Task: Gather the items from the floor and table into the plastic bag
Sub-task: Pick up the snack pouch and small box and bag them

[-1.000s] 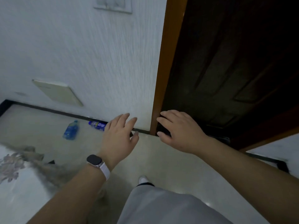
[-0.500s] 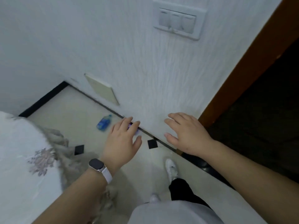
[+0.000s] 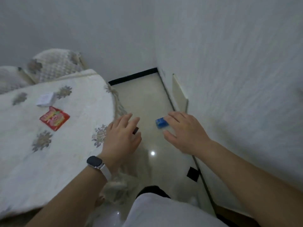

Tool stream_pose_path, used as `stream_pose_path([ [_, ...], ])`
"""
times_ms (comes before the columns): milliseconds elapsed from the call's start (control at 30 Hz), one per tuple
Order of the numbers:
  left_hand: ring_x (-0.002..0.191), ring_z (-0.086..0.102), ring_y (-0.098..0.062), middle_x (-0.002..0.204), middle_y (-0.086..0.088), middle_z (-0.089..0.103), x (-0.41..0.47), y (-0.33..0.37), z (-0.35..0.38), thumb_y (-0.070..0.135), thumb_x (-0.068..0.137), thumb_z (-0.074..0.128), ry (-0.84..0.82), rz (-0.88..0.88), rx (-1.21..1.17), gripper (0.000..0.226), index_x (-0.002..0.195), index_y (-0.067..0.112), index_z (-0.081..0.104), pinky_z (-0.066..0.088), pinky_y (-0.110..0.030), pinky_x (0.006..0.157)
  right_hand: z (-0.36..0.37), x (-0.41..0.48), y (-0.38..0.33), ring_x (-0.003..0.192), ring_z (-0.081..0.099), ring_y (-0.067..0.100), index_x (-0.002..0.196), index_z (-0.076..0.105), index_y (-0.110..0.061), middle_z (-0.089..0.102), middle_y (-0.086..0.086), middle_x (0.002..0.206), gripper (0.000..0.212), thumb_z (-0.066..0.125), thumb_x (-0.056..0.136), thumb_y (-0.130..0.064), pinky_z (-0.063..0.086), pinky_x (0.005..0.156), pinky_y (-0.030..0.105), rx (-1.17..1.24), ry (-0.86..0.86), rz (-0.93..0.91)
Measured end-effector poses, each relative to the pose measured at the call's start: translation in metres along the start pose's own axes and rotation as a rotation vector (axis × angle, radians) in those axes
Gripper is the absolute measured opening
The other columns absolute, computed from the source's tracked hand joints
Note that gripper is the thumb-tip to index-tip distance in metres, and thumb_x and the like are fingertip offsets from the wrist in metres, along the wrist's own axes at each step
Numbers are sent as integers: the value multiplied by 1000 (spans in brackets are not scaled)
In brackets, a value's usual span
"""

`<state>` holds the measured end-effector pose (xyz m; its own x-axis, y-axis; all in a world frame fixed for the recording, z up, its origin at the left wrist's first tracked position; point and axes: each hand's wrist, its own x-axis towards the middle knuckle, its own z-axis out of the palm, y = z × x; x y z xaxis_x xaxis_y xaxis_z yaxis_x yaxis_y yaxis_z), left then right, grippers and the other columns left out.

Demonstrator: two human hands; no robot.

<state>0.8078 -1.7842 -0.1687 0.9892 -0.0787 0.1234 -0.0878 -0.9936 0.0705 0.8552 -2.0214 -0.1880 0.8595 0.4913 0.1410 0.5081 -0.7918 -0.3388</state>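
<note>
A red snack packet [image 3: 54, 118] and a small white box [image 3: 45, 99] lie on the round table with a white flowered cloth [image 3: 41, 161] at the left. A blue-labelled plastic bottle [image 3: 161, 123] lies on the pale tiled floor near the right wall, partly hidden behind my right hand [image 3: 185, 131]. That hand hovers open in front of the bottle with nothing in it. My left hand [image 3: 122, 138], with a watch on the wrist, is held out open beside the table's edge. No plastic bag is in view.
White walls close in ahead and on the right, with a black skirting line [image 3: 132, 76] at the floor. A cream panel [image 3: 179, 93] sits low on the right wall. A padded chair back [image 3: 55, 63] stands behind the table. Black squares [image 3: 193, 174] mark the floor tiles.
The view has swung left, away from the door and light switch, bringing the table top with the packet and box into sight. Both hands stay held out open.
</note>
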Motion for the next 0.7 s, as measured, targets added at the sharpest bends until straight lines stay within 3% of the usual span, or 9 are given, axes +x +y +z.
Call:
stream_pose_path([
  [200, 128, 48, -32, 140, -8, 54, 9, -66, 9, 39, 87, 57, 34, -232, 5, 49, 133, 23, 56, 40, -49, 102, 21, 96, -4, 113, 56, 31, 123, 61, -11, 60, 10, 128, 53, 43, 89, -48, 47, 94, 48, 1, -66, -173],
  [433, 127, 51, -34, 139, -11, 56, 58, -167, 48, 35, 87, 63, 27, -396, -32, 49, 133, 18, 58, 42, -49, 102, 59, 213, -37, 119, 54, 25, 128, 59, -15, 57, 5, 132, 58, 39, 89, -52, 47, 95, 44, -53, -162, -236],
  [700, 125, 53, -35, 136, -12, 58, 113, -273, 59, 39, 85, 57, 66, -455, -71, 51, 131, 18, 60, 43, -52, 100, 88, 356, -96, 115, 57, 31, 123, 63, -12, 62, 10, 128, 56, 40, 88, -50, 47, 94, 45, -134, -190, -388],
])
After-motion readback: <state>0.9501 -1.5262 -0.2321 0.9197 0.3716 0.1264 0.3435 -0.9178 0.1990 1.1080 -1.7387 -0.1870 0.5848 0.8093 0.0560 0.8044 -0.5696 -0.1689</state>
